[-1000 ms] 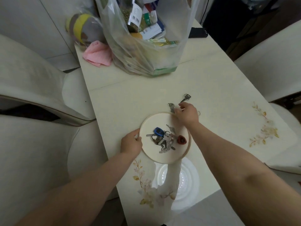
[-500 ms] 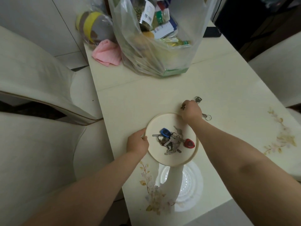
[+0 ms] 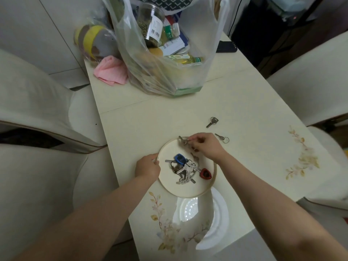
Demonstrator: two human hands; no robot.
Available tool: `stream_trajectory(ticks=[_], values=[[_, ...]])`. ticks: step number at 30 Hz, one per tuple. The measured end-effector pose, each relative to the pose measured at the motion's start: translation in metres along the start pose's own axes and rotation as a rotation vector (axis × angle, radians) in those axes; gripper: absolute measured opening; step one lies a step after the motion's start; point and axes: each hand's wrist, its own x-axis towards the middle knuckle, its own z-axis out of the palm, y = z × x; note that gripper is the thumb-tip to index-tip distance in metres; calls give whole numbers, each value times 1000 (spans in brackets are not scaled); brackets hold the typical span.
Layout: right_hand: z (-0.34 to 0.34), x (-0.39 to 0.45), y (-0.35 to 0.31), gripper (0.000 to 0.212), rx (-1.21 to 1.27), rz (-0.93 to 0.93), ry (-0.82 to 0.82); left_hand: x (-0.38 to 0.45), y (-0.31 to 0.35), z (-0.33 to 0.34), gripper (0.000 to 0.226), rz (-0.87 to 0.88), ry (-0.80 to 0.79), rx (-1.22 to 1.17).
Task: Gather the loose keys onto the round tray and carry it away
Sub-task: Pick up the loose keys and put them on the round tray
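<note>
The round cream tray (image 3: 190, 191) lies on the table in front of me. A bunch of keys (image 3: 183, 169) with a blue fob and a red fob rests in its middle. My left hand (image 3: 147, 167) grips the tray's left rim. My right hand (image 3: 204, 146) pinches a small silver key (image 3: 183, 139) over the tray's far rim. Two loose keys lie on the table beyond my right hand: a silver key (image 3: 212, 122) further back and a key on a ring (image 3: 222, 138) close to my knuckles.
A full clear plastic bag (image 3: 169, 53) stands at the table's far end, with a pink cloth (image 3: 111, 72) and a wrapped jar (image 3: 92, 41) to its left and a dark phone (image 3: 226, 47) behind. Cream chairs flank the table on both sides.
My right hand picked a key up from beyond the tray's rim and brought it back over the tray. My left hand stayed on the rim.
</note>
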Motion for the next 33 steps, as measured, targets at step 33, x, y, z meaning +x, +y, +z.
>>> stream_trajectory(ticks=[33], values=[[-66, 44, 16, 21, 46, -5, 422, 9, 21, 12, 35, 75, 35, 93]])
